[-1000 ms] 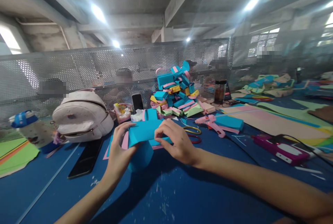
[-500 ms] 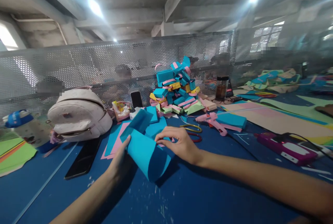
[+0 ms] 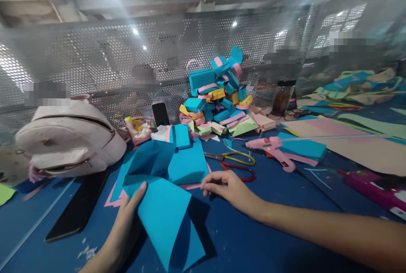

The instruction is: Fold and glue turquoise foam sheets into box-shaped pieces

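A folded sheet of blue paper (image 3: 165, 209) is gripped at its left side by my left hand (image 3: 128, 218), with the thumb lying on top. Its upper part bends up and its lower end curls open toward me. To the right of the paper, my right hand (image 3: 228, 190) hovers over the table, fingers loosely curled together and apart from the sheet. I see nothing in them. Just beyond that hand lie scissors (image 3: 239, 159) with one yellow and one red handle, and a pink glue gun (image 3: 272, 150).
A pile of blue, pink and yellow folded paper pieces (image 3: 218, 104) stands at the back by a perforated metal screen (image 3: 184, 53). A white backpack (image 3: 66, 142) and a black phone (image 3: 79, 205) are at left. A magenta device (image 3: 374, 188) and large paper sheets (image 3: 355, 146) are at right.
The blue paper has loosened from a rolled shape, and its lower end has spread apart. My right hand has come off its edge. The camera view has tilted down and moved closer.
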`<state>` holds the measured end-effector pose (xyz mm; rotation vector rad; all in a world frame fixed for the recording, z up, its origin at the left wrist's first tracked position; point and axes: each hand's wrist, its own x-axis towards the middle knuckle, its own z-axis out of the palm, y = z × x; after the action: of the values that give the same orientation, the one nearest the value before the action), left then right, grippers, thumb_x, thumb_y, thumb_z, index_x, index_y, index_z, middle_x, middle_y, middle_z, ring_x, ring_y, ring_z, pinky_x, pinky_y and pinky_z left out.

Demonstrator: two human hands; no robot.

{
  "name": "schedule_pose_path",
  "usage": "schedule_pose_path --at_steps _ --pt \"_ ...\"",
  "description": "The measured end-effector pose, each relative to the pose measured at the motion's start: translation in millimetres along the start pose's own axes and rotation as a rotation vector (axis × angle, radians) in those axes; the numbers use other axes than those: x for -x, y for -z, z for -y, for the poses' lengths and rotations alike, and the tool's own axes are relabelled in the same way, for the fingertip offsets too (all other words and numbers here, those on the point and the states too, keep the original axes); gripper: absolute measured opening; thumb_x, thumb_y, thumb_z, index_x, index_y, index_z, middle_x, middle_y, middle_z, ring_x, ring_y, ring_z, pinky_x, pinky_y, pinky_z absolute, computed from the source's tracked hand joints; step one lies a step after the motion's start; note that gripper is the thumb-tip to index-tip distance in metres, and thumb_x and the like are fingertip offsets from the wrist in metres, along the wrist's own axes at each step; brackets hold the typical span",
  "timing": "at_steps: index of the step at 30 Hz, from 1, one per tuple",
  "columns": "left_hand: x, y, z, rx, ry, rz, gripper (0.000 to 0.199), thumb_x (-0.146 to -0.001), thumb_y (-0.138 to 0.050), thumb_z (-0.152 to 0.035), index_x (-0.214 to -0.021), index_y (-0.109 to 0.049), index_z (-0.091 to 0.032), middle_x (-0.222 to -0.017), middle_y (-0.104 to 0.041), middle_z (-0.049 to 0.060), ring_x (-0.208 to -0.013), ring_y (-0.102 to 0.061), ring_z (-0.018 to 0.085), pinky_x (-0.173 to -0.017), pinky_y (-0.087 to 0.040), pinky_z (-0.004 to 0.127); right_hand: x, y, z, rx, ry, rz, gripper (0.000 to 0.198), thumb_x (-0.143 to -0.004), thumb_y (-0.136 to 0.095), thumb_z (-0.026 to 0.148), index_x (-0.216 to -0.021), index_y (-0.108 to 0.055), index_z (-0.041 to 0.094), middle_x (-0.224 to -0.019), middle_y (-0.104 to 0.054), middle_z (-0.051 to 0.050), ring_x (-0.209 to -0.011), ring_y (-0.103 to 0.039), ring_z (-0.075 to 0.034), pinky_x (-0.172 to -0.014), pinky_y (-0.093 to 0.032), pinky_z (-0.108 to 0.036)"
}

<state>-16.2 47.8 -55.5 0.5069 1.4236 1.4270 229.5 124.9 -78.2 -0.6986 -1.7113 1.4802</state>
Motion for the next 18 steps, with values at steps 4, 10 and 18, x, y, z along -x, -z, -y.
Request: schedule_pose_path --at_steps 4,10,18 --pt "-5 -2 -3 -0.013 0.075 -0.075 0.041 -0.077 -0.072 -0.023 -0.115 -0.059 -0.012 -0.078 -0.075 0.012 -0.069 -0.073 0.032 -0.059 -0.062 0.041 -3 1 1 -0.064 -0.054 0.008 0.019 -0.085 -0.063 0.033 -0.081 -0.069 0.016 -0.076 -0.068 -0.004 -0.073 -0.064 -0.015 -0.067 -0.048 -0.026" --pt "-4 -4 -7 0.068 0.142 -0.08 0.053 -0.073 -0.074 -0.02 -0.123 -0.057 -0.016 -0.081 -0.076 0.009 -0.077 -0.073 0.035 -0.071 -0.062 0.045 -6 2 -2 -0.077 -0.091 0.018 0.021 -0.086 -0.061 0.033 -0.078 -0.068 0.015 -0.074 -0.066 -0.004 -0.069 -0.062 -0.014 -0.064 -0.046 -0.024" --pt "-17 8 5 0.01 0.201 -0.22 0.062 -0.072 -0.077 -0.029 -0.128 -0.054 -0.018 -0.082 -0.075 0.011 -0.073 -0.073 0.036 -0.064 -0.061 0.048 -9 2 -4 -0.082 -0.102 -0.008 0.021 -0.087 -0.06 0.033 -0.084 -0.071 0.015 -0.073 -0.068 -0.004 -0.07 -0.062 -0.014 -0.064 -0.047 -0.024"
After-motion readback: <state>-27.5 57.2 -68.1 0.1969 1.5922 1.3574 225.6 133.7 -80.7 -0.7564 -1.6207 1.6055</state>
